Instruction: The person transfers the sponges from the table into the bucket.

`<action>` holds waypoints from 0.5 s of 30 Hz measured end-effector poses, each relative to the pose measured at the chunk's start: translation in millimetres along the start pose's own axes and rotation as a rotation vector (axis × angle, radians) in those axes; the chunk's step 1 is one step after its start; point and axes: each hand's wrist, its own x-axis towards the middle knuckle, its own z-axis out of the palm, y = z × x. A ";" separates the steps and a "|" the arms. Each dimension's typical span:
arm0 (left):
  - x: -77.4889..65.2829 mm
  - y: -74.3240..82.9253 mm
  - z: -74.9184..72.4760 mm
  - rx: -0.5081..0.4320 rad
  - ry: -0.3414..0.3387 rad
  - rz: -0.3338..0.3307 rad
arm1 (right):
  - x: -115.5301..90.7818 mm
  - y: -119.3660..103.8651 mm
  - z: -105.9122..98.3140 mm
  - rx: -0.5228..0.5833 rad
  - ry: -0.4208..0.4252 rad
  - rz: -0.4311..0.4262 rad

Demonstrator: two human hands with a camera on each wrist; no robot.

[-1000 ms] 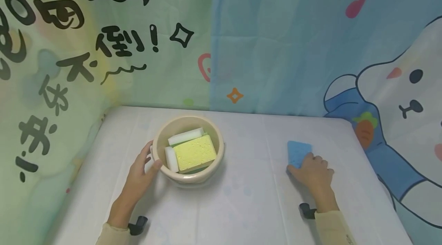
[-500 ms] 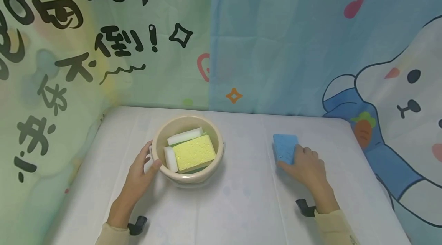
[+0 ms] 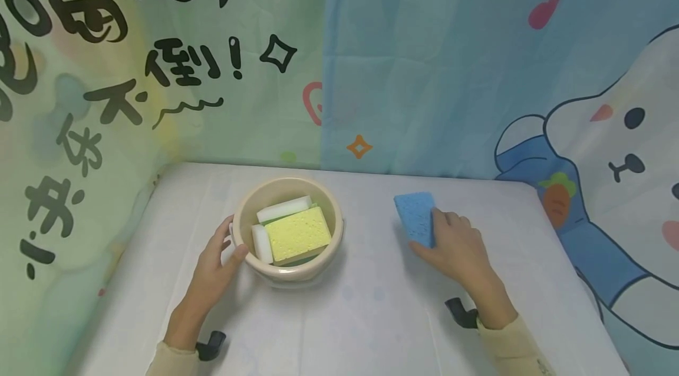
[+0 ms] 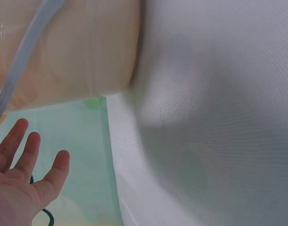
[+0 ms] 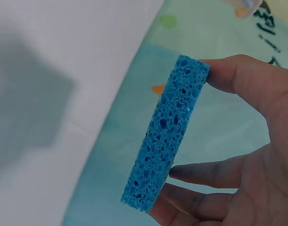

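Observation:
A cream bucket (image 3: 297,273) stands left of centre in the head view. Inside it lie a yellow sponge (image 3: 299,234) and white-topped sponges (image 3: 284,209) with some green. At the bucket's left side is my left hand (image 3: 212,264), thumb at the rim and index finger near the side; the left wrist view shows the other fingers spread, apart from its wall (image 4: 68,52). My right hand (image 3: 455,246) pinches a blue sponge (image 3: 415,218) between thumb and fingers, over the table right of the bucket. From the right wrist, the sponge's porous narrow edge (image 5: 165,134) faces the camera.
A white cloth covers the table (image 3: 366,317), whose far edge meets a printed curtain (image 3: 424,69). The bucket's pale handle (image 4: 21,61) hangs down its outside. Dark camera mounts (image 3: 462,312) stick out from both wrists.
My right hand has moved left and slightly away from me with the blue sponge, lifting it off the table. The left hand and bucket have stayed in place.

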 end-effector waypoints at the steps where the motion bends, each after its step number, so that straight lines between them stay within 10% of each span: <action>1: 0.0 0.1 -0.3 -0.001 -0.001 0.002 | 0.9 -2.9 -2.3 -0.003 0.011 -0.018; 15: 0.5 -1.9 -0.4 -0.014 -0.002 0.012 | 15.8 -65.3 -41.8 -0.005 0.072 -0.211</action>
